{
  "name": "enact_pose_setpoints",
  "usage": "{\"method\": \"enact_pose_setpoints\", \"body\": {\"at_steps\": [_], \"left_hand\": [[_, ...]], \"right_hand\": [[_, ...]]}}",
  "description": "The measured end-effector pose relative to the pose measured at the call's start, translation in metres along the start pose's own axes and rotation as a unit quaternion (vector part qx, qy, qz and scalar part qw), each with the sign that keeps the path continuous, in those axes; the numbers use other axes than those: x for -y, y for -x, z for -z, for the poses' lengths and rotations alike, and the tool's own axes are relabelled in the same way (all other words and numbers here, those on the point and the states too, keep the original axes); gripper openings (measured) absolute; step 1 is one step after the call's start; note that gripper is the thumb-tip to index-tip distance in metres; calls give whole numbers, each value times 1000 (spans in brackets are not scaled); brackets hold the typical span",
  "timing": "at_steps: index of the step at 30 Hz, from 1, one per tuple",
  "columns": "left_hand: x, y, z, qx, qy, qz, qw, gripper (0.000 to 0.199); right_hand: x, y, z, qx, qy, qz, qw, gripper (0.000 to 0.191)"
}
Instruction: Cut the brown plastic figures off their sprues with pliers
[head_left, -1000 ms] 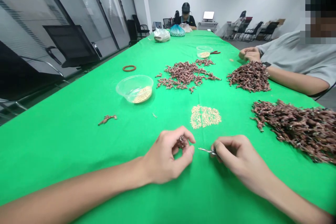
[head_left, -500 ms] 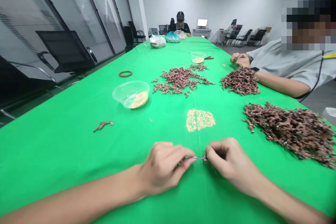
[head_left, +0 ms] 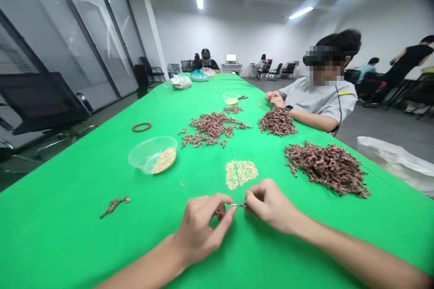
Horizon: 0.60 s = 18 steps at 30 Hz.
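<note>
My left hand (head_left: 201, 226) pinches the left end of a thin silvery piece (head_left: 239, 205) between thumb and forefinger. A brown bundle (head_left: 220, 210) shows inside its curled fingers, perhaps joined to that piece. On the right end, the thumb and fingertips of my right hand (head_left: 271, 203) are closed; a small grey bit shows at their tips, its kind unclear. Just beyond my hands, tiny pale golden pieces (head_left: 241, 174) lie spread in a flat patch. A lone brown twisted piece with a pale end (head_left: 114, 207) rests left of my left hand.
Brown heaps stand at the right (head_left: 325, 169), mid-table (head_left: 212, 126) and beside a seated co-worker (head_left: 317, 95). A clear bowl (head_left: 135, 157) holds golden pieces; a brown ring (head_left: 141, 127) lies behind it. Farther off are a small tub (head_left: 225, 98), red-handled pliers (head_left: 243, 97) and bags (head_left: 181, 82).
The camera view has tilted up and shifted right. My left thumb and forefinger have parted into a rounder pinch, showing more of the brown bundle. Both hands stay at the silvery piece.
</note>
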<state>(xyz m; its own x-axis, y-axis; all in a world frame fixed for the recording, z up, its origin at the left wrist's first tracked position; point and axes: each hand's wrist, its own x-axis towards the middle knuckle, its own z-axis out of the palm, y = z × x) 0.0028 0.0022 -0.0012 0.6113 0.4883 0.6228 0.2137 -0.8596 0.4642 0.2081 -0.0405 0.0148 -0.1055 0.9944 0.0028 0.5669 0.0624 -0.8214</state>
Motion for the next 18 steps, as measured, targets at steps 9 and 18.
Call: {"method": "enact_pose_setpoints", "body": {"at_steps": [9,18], "left_hand": [[25,-19,7,4,9,48,999,11],[31,-2,4,-3,-26,-112,993,13]], "right_hand": [[-7,-39,7,52,19,-39,998,34],[-18,-23,-5,72,3,4,997,28]]}}
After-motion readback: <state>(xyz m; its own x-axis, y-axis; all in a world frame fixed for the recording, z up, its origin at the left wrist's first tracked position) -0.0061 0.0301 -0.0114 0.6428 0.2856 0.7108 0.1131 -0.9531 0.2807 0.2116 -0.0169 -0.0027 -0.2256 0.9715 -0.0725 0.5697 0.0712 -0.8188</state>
